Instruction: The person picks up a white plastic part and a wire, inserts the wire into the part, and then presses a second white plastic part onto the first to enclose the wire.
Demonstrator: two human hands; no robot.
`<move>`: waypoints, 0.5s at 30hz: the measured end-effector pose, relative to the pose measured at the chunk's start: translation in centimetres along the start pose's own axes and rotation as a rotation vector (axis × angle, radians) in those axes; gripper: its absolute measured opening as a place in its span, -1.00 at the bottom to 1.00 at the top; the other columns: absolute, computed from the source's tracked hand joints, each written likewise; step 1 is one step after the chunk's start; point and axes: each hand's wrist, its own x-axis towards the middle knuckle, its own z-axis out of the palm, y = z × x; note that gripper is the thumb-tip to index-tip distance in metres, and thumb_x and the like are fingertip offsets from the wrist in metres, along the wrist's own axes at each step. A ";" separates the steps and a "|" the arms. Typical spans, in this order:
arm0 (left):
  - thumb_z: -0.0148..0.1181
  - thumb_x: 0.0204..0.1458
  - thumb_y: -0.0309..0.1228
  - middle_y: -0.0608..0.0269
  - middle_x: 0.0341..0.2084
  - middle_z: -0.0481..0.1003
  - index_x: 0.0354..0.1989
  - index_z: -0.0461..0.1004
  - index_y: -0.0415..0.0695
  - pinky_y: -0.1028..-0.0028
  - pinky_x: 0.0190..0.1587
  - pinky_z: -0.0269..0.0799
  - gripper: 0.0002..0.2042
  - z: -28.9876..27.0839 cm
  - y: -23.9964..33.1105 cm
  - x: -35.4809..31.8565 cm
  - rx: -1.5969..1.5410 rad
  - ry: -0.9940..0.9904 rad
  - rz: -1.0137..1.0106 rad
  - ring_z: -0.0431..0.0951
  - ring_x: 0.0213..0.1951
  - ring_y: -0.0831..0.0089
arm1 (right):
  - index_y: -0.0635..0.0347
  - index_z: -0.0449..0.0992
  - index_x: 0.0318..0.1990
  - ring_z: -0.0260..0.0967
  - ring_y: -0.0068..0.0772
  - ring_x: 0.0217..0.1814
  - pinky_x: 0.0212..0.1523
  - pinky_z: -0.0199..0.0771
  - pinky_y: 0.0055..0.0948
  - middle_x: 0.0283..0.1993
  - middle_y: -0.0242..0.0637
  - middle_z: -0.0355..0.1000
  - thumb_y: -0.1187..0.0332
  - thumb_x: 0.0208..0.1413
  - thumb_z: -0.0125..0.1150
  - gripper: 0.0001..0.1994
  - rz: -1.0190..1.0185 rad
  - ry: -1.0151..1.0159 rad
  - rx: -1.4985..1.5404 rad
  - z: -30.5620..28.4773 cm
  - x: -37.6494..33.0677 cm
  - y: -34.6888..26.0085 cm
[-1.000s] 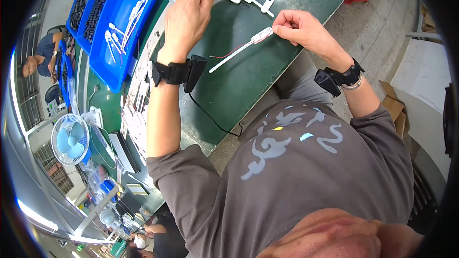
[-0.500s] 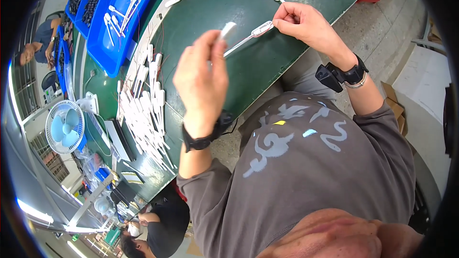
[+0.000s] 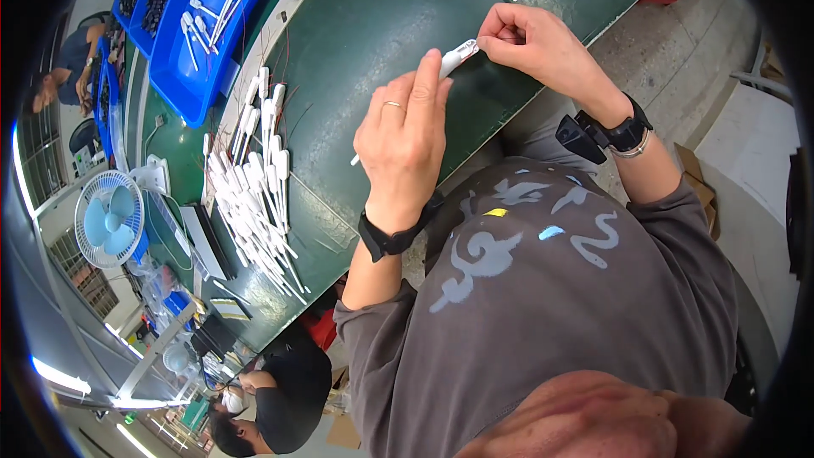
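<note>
1. Your left hand (image 3: 405, 140) grips the white stick part (image 3: 456, 56) over the green table (image 3: 373, 25).
2. Your right hand (image 3: 530, 47) pinches its upper tip.
3. Bare table lies between the white parts pile (image 3: 259, 195) and the table's near edge.

One head-worn fisheye view looks steeply down from above the person's own shoulders, close over the left hand (image 3: 405, 140) and right hand (image 3: 534, 42). Beyond the hands lies the green table (image 3: 373, 25), curving toward the rim (the lens bends straight edges). Behind the wrists, the grey shirt (image 3: 543, 314) fills the lower frame.
</note>
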 end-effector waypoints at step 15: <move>0.41 -0.04 -0.50 0.15 -0.18 0.62 -0.05 0.61 -0.17 0.35 -0.17 0.56 -0.68 2.1 -0.2 -1.0 -0.052 0.112 0.013 0.64 -0.25 0.25 | 0.24 0.42 -0.36 -0.03 -0.80 -0.46 -0.46 0.03 -0.62 -0.53 -0.65 0.08 0.41 0.19 0.20 -0.87 0.020 -0.057 0.179 1.1 -1.0 -1.7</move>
